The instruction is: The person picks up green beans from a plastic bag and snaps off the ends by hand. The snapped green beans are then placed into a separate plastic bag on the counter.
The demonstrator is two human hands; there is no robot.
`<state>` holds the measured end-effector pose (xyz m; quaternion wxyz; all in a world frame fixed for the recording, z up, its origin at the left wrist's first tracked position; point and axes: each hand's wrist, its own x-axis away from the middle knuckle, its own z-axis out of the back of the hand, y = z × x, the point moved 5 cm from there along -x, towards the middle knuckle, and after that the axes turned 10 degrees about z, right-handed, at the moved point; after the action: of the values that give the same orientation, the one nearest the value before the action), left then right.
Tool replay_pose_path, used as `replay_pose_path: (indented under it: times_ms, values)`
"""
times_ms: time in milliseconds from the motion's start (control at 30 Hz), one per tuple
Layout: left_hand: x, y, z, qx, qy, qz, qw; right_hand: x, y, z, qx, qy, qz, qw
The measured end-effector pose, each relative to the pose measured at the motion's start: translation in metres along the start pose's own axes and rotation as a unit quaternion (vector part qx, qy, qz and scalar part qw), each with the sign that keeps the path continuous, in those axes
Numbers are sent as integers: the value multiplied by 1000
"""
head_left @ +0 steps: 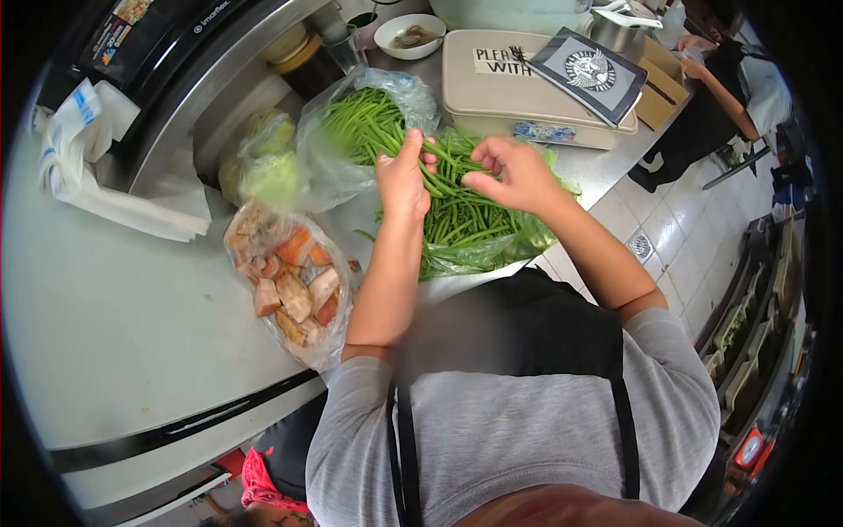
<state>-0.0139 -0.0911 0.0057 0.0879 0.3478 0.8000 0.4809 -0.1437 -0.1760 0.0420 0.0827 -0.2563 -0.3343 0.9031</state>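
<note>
Green beans fill an open plastic bag (474, 224) at the counter's edge, and more lie in a second clear bag (364, 119) behind and to the left. My left hand (406, 176) is closed around some green beans, thumb pointing up, between the two bags. To its right, my right hand (514, 174) hovers over the nearer beans with its fingers curled and thumb extended; whether a bean is between the fingertips is too small to tell. Left of my left forearm lies a clear bag of cut orange and pale chunks (294, 290).
Behind the beans sits a lidded beige container (492, 88) with a dark book (588, 75) on it. A white bowl (410, 37), a bag of pale green vegetables (268, 162) and a cardboard box (660, 83) stand nearby. Another person (702, 114) is at the upper right.
</note>
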Motion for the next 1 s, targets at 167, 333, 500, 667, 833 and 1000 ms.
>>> replay_pose_path:
  times_ms: [167, 333, 500, 667, 833, 1000]
  values:
    - [1, -2, -5, -41, 6, -54, 998, -3, -3, -12, 142, 58, 132, 979]
    - [-2, -10, 0, 44, -11, 59, 997, -5, -7, -10, -40, 86, 134, 986]
    - [-3, -7, 3, 62, 15, 28, 998, 0, 10, -16, -24, 56, 10, 998]
    - [1, -6, -2, 48, -11, 36, 998, 2, 0, -24, 92, 45, 187, 977]
    - [1, -22, -5, 71, -139, 150, 976, 10, -22, -29, 17, -26, 294, 955]
    - [15, -17, -9, 122, -293, 220, 922, 17, 18, -36, -475, 36, -33, 879]
